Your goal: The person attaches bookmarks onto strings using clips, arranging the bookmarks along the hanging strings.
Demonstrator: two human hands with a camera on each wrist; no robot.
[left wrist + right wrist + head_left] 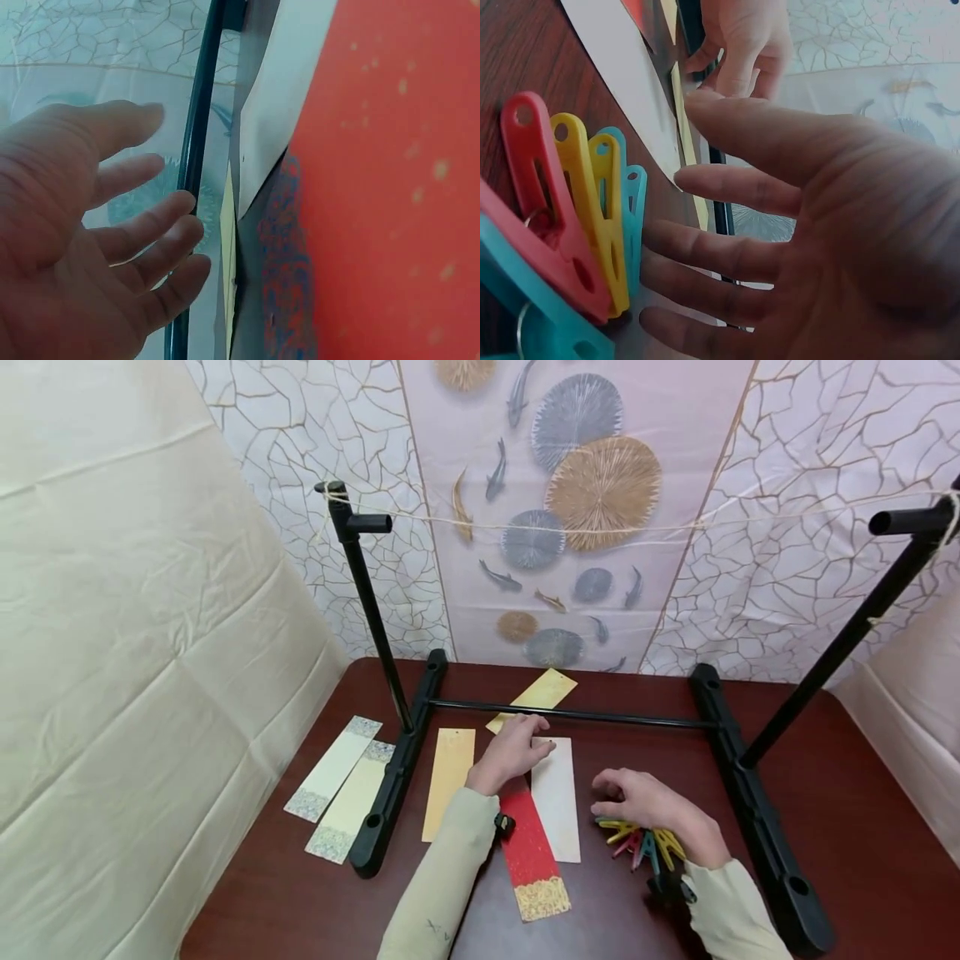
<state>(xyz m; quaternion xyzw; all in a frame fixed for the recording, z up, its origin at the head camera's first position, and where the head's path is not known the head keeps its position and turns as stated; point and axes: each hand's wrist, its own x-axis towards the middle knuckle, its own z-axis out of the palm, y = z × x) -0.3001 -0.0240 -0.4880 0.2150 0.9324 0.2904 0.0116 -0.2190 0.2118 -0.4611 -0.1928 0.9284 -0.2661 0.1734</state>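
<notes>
White strip (pixel 561 806) is laid on table (pixel 611 902) beside red strip (pixel 531 839). Nothing is grasped: left hand (pixel 512 752) loose-fingered near it, right hand (pixel 637 797) relaxed by clothespins (pixel 666 843). Strips are best lifted by edges, unbent.

Six oblong cards (pixel 531 843), one stand (pixel 585 715), several clothespins (pixel 574 244); overlap leaves exact clothespin count unclear.

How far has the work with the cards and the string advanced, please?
Looks done: the string runs between the two black posts. In hand: nothing is gripped; the left hand is over the cards, the right hand beside the clothespins. Probably left: hanging the cards, since all six visible ones lie on the table and none hangs on the string.
</notes>
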